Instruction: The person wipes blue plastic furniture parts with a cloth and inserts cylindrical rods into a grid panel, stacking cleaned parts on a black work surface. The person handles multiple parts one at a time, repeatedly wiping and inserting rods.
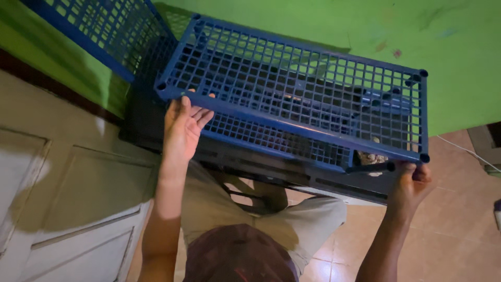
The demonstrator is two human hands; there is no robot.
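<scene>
Against green wall [323,26]: left hand [182,128], right hand [412,183], fingers clamped on blue grid shelf [292,89]; white door [68,198] alongside.

We see the second blue rack panel [99,31] running off the top left edge, so its full length escapes us. Under the blue grid shelf [297,89] a dark object [344,104] shows only through the mesh, and we cannot make out what it is. The left hand [182,128] hides its fingertips behind the shelf rim. The right hand [412,185] curls out of sight under the corner. Both forearms leave the bottom edge, and the white cable [469,151] exits right.
</scene>
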